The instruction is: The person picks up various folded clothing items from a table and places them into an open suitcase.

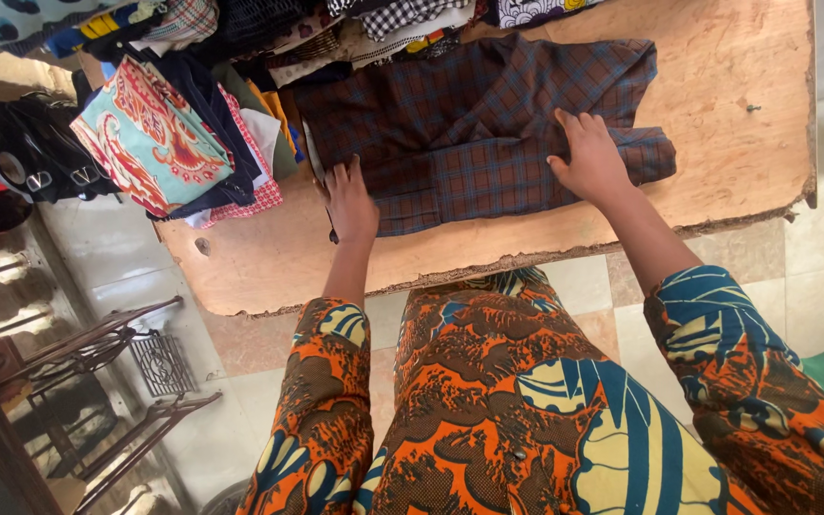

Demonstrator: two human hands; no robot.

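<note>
A dark brown and blue plaid garment lies folded on a wooden table. My left hand rests flat on the garment's near left corner, fingers spread. On the garment's right part my right hand presses down with its fingers apart. Neither hand grips anything. Both my sleeves are orange and blue patterned cloth.
A heap of colourful fabrics fills the table's left and far side. A black bag sits left of the table. A metal sewing machine stand is on the tiled floor at lower left. The table's near edge is rough.
</note>
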